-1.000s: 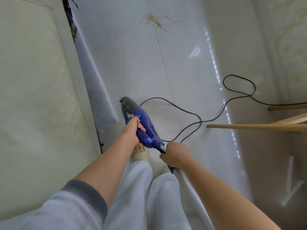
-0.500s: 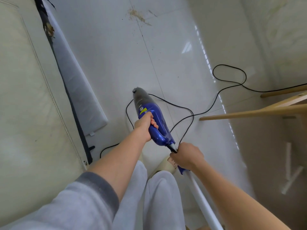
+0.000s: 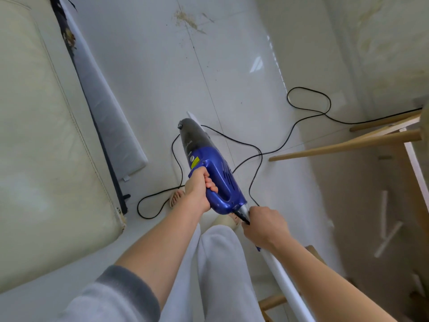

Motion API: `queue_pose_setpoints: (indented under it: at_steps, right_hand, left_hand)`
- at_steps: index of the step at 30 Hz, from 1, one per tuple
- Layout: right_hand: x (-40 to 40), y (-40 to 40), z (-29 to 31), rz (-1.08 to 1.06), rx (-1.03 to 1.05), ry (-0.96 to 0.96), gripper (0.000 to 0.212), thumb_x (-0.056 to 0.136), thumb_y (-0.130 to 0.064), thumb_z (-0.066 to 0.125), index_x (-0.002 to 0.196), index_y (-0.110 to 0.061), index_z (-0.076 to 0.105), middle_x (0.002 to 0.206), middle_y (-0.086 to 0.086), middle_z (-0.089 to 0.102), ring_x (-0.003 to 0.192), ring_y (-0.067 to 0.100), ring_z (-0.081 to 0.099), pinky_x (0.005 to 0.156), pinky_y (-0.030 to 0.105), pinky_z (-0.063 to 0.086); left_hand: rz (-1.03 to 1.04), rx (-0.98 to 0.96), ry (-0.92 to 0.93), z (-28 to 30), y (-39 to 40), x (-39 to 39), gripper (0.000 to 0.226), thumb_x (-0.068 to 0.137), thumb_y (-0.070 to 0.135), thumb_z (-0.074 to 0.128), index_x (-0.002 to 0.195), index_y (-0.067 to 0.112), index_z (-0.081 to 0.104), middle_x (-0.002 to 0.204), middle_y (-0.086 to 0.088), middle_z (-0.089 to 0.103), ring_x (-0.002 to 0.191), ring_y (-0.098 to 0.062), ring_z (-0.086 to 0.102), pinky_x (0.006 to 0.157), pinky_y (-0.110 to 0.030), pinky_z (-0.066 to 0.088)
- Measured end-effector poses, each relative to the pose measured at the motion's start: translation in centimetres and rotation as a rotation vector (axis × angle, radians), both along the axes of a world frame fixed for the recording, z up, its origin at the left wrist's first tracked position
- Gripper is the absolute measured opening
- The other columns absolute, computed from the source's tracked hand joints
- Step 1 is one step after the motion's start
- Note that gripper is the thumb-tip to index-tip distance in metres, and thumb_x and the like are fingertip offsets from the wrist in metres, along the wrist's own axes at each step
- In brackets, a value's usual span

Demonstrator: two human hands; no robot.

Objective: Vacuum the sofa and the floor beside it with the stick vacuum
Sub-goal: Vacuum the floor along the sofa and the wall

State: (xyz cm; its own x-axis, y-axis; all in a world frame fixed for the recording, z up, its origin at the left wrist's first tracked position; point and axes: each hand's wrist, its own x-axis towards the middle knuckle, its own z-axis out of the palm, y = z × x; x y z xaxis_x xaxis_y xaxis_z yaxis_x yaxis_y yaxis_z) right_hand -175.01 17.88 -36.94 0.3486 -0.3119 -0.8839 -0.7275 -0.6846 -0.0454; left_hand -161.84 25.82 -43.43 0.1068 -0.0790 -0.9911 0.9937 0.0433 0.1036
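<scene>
The blue stick vacuum (image 3: pixel 219 175) with its dark dust cup points away from me over the white tiled floor (image 3: pixel 148 73). My left hand (image 3: pixel 198 190) grips the blue loop handle on the body. My right hand (image 3: pixel 264 226) grips the joint where the white tube (image 3: pixel 287 289) leaves the body, with the black power cord (image 3: pixel 257 154) running out by it. The cream leather sofa (image 3: pixel 46 140) fills the left side. The vacuum's nozzle is hidden behind the dust cup.
The cord loops across the floor ahead and to the right. Brown crumbs (image 3: pixel 188 19) lie on the tiles at the far top. A grey flat cushion (image 3: pixel 111 117) lies beside the sofa. Wooden chair legs (image 3: pixel 343 145) reach in from the right. My feet stand below the vacuum.
The vacuum has moved right, away from the sofa edge and a little farther over the tiles. The cord now loops beside my left foot. Both hands keep their grips.
</scene>
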Motion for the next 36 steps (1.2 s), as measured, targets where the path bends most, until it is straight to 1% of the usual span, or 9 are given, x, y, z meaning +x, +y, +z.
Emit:
queue_pose_setpoints:
  at_steps: [2,5,7,14,20,22,26,32,36]
  right_hand:
    - [-0.5,0.3,0.8,0.005,0.009,0.015,0.008,0.091,-0.021,0.047,0.096,-0.019,0.052,0.07,-0.005,0.047,0.059,0.011,0.049,0.047,0.022,0.035]
    - [-1.6,0.3,1.6,0.004,0.035,0.068,0.019,0.089,-0.018,0.048,0.106,-0.019,0.057,0.078,-0.003,0.054,0.077,0.017,0.061,0.063,0.025,0.05]
    - [-2.5,0.3,1.7,0.006,0.054,0.107,0.021,0.09,-0.016,0.047,0.108,-0.019,0.057,0.085,-0.001,0.058,0.085,0.018,0.063,0.07,0.027,0.052]
    - [-4.0,1.1,0.3,-0.015,0.094,0.135,0.02,0.09,-0.016,0.046,0.107,-0.019,0.056,0.088,0.001,0.057,0.078,0.019,0.056,0.066,0.027,0.047]
    - [-4.4,2.0,0.0,-0.07,0.116,0.129,0.03,0.09,-0.018,0.047,0.119,-0.017,0.056,0.091,0.002,0.057,0.077,0.019,0.054,0.065,0.027,0.045]
    - [-4.3,2.1,0.2,-0.09,0.113,0.12,0.027,0.09,-0.018,0.047,0.116,-0.016,0.056,0.089,0.002,0.057,0.076,0.02,0.053,0.063,0.027,0.043]
    - [-4.2,2.0,0.2,-0.177,0.083,0.108,0.013,0.087,-0.02,0.048,0.097,-0.015,0.053,0.086,0.002,0.057,0.076,0.022,0.054,0.061,0.027,0.041]
    - [-5.3,0.9,0.7,-0.327,0.075,0.16,0.011,0.085,-0.014,0.047,0.094,-0.016,0.053,0.071,-0.002,0.053,0.066,0.016,0.053,0.055,0.025,0.042]
    - [-6.7,0.2,1.3,-0.371,0.073,0.176,0.009,0.085,-0.013,0.047,0.092,-0.017,0.052,0.073,-0.002,0.052,0.076,0.019,0.057,0.063,0.028,0.047]
  left_hand:
    - [0.009,0.012,0.025,0.4,0.4,-0.8,0.024,0.079,0.004,0.048,0.061,0.017,0.04,0.046,0.006,0.034,0.035,-0.007,0.029,0.034,-0.017,0.03]
    - [0.007,0.031,0.071,0.2,0.7,-2.6,0.022,0.077,0.005,0.048,0.061,0.018,0.041,0.047,0.007,0.034,0.038,-0.007,0.028,0.034,-0.017,0.029]
    - [0.011,0.033,0.102,0.0,0.9,-3.9,0.023,0.079,0.005,0.049,0.06,0.018,0.042,0.045,0.007,0.036,0.035,-0.005,0.029,0.034,-0.016,0.03]
    - [-0.023,0.042,0.149,-1.8,1.5,-5.4,0.021,0.081,0.005,0.051,0.065,0.016,0.045,0.045,0.006,0.039,0.032,-0.005,0.033,0.034,-0.014,0.034]
    - [-0.109,0.101,0.092,-2.0,1.9,-5.6,0.025,0.085,0.006,0.052,0.064,0.016,0.044,0.045,0.005,0.039,0.034,-0.006,0.034,0.037,-0.016,0.035]
    - [-0.167,0.127,0.064,-1.7,1.3,-5.2,0.024,0.083,0.004,0.05,0.062,0.016,0.044,0.045,0.005,0.039,0.035,-0.007,0.034,0.039,-0.018,0.035]
    - [-0.24,0.101,0.056,-1.8,0.0,-4.6,0.023,0.08,0.003,0.047,0.061,0.016,0.042,0.043,0.005,0.037,0.032,-0.007,0.032,0.037,-0.016,0.033]
    - [-0.41,0.009,0.062,-2.0,-2.9,-5.6,0.025,0.087,0.008,0.05,0.064,0.015,0.045,0.042,0.004,0.04,0.036,-0.01,0.036,0.04,-0.021,0.036]
    - [-0.478,-0.004,0.07,-2.0,-4.2,-7.4,0.027,0.088,0.011,0.051,0.062,0.016,0.046,0.042,0.004,0.041,0.041,-0.012,0.036,0.043,-0.022,0.036]
